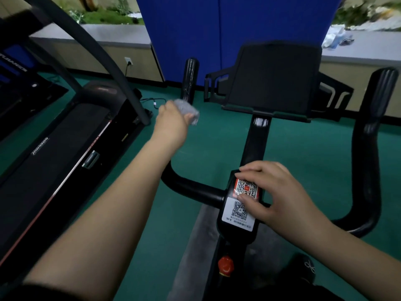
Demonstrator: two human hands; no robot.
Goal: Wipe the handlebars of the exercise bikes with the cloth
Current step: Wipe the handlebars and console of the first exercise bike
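Note:
A black exercise bike stands in front of me, its handlebar curving out to both sides. On the left bar, just below the upright tip, my left hand grips a grey cloth wrapped around the tube. The right bar rises bare at the right. My right hand rests with fingers spread on the centre block, partly over its orange and white QR stickers. A black tablet holder stands above the stem.
A black treadmill with a curved rail stands close at the left. A blue panel rises behind the bike in front of a low sill. An orange knob sits on the frame below. The floor is green.

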